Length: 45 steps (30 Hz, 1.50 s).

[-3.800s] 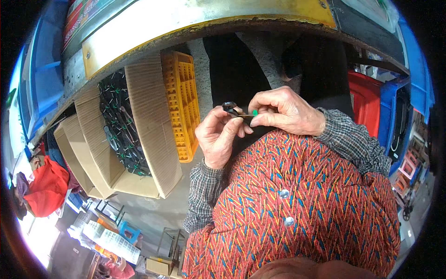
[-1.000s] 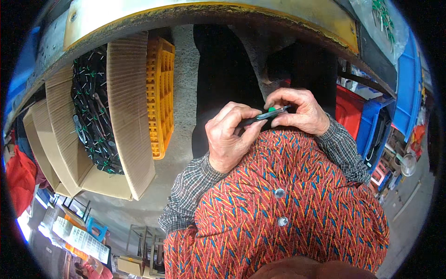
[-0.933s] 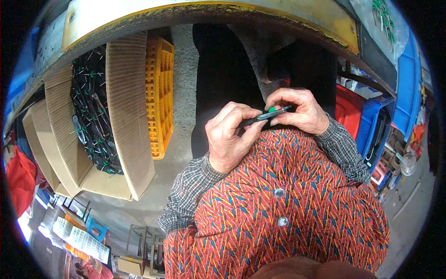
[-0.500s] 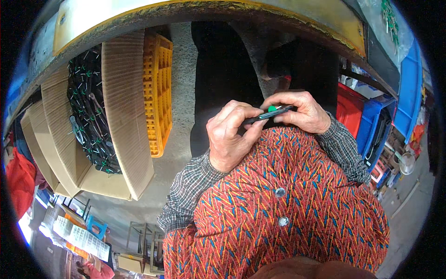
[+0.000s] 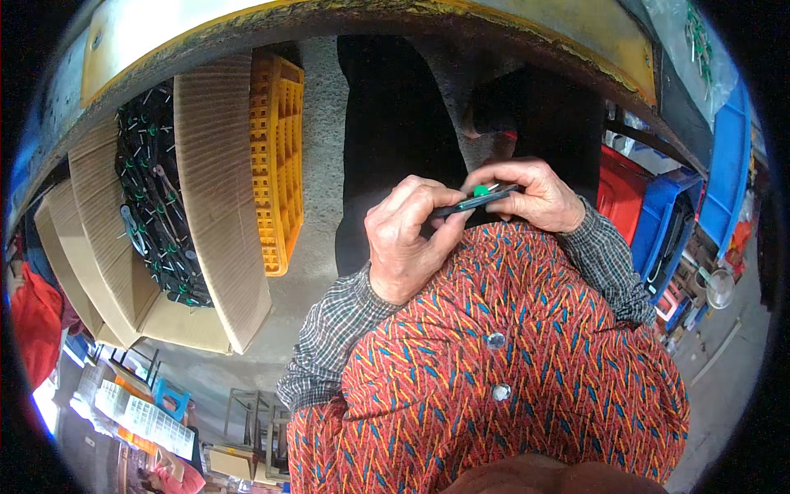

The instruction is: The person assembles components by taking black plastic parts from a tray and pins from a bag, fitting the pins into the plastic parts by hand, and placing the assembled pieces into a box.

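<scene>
Between my two hands, above my lap, is a slim black part [image 5: 466, 205] with a bright green piece [image 5: 480, 191] on its upper side. My left hand [image 5: 409, 235] pinches the part's left end between thumb and fingers. At the other end my right hand [image 5: 533, 194] grips it, with the thumb below and the fingers curled over the top. The fingers cover both ends, so the part's exact kind cannot be made out.
On the left stands an open cardboard box [image 5: 216, 206] holding many black parts with green and silver bits [image 5: 156, 198]. Beside it is a yellow plastic crate [image 5: 276, 165]. A table edge [image 5: 370, 18] curves across the front. Blue bins [image 5: 662, 235] and a red bin [image 5: 617, 193] are at right.
Both hands keep nearly the same place and hold. The right fingers shift slightly at the part, with a little blur. The view has moved slightly.
</scene>
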### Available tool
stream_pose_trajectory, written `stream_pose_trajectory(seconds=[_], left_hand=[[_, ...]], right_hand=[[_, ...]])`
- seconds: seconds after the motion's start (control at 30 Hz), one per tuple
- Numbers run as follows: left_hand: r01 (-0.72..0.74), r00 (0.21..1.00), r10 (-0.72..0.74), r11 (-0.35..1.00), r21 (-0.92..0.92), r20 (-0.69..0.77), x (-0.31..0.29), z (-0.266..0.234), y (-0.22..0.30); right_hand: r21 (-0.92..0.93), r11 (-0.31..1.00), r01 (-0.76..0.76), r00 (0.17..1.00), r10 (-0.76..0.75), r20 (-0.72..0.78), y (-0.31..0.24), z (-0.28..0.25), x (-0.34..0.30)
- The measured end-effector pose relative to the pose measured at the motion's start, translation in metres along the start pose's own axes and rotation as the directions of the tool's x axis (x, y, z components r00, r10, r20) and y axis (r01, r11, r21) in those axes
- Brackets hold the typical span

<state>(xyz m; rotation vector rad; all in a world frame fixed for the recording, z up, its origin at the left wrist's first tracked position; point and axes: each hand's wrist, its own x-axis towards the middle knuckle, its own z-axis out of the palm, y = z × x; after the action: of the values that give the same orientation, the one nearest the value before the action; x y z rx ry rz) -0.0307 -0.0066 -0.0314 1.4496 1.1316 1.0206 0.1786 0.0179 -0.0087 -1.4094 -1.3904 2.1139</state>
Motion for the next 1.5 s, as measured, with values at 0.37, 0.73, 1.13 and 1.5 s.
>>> stream_pose_trajectory(seconds=[0.37, 0.73, 1.13, 1.5], left_hand=[[-0.057, 0.998, 0.058, 0.997, 0.042, -0.011, 0.001, -0.001, -0.002], [-0.065, 0.998, 0.065, 0.997, 0.035, -0.013, 0.001, 0.0, -0.004], [-0.005, 1.0, 0.005, 1.0, -0.007, 0.005, 0.0, -0.002, 0.003], [-0.004, 1.0, 0.004, 1.0, -0.014, -0.014, 0.001, -0.001, 0.001]], right_hand=[[-0.046, 0.994, -0.099, 0.992, 0.102, 0.071, 0.001, -0.007, -0.001], [-0.053, 0.993, 0.103, 0.995, -0.103, -0.008, 0.008, -0.003, 0.001], [0.012, 0.994, 0.11, 0.994, -0.11, -0.007, 0.015, -0.001, 0.001], [0.145, 0.987, -0.074, 0.995, 0.062, 0.083, 0.014, -0.004, 0.003]])
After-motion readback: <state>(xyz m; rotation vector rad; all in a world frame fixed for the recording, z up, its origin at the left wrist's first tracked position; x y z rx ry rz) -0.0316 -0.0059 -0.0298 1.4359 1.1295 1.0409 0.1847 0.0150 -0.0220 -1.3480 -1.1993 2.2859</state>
